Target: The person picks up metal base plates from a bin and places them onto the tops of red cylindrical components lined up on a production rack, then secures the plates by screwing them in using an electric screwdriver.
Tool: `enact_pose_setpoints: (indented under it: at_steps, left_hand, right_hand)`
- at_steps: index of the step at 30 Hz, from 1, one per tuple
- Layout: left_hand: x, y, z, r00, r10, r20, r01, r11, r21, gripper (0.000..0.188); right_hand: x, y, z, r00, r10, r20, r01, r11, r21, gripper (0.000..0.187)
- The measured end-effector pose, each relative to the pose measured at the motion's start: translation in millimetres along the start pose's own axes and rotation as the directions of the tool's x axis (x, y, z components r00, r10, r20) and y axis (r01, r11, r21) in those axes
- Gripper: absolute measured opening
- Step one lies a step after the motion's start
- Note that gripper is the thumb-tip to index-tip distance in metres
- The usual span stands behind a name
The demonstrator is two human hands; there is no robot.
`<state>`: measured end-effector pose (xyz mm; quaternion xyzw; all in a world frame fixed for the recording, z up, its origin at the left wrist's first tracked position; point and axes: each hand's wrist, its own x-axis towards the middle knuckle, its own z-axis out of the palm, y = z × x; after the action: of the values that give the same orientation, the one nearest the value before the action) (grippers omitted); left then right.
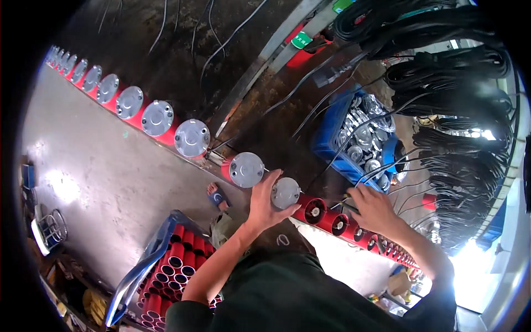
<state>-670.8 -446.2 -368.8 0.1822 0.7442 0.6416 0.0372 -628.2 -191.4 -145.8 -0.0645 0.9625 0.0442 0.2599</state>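
My left hand (262, 203) curves its thumb and fingers around a round silver end cap (286, 192) in a long row of red cylinders. Beside it on the left, another red cylinder carries a silver cap (246, 170) with small holes near its rim. To the right of my left hand stands an uncapped red cylinder (313, 210), with dark insides and a pale round centre. Over the uncapped part of the row, my right hand (374, 209) is closed on a slim dark thing; its kind is unclear.
A blue crate (336, 156) of loose silver caps stands beyond the row. Bundles of black cable (459, 149) hang at the right, with loose ends trailing toward the row. A blue-framed cart (145, 260) holding red tubes (176, 261) stands at lower left. Capped cylinders (157, 118) run toward upper left.
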Motion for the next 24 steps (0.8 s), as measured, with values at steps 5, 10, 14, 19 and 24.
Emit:
enact_pose_setpoints:
  at_steps: [5,10,14,19,24]
  left_hand:
    - [7,-3,-4,1.000,0.025,-0.014,-0.026,0.997,-0.071,0.105]
    - [11,-13,-1,0.977,0.180,-0.116,-0.187,0.981,-0.046,0.090]
    - [9,-12,-4,0.986,0.131,-0.102,-0.140,0.987,-0.081,0.081]
    - [10,-15,-7,0.988,0.123,-0.088,-0.133,0.984,-0.121,0.082]
    - [8,-19,-5,0.991,0.110,-0.078,-0.119,0.985,-0.127,0.082]
  right_hand:
    - [49,-24,-24,0.943,-0.327,0.066,0.331,0.892,-0.309,0.055]
    - [70,-24,-24,0.921,-0.366,0.135,0.388,0.831,-0.399,0.068]
    - [80,-33,-48,0.896,-0.346,0.277,0.424,0.851,-0.310,0.064]
    - [91,-43,-59,0.863,-0.382,0.331,0.483,0.816,-0.319,0.059]
    - [94,-39,-48,0.814,-0.476,0.332,0.580,0.636,-0.509,0.063]
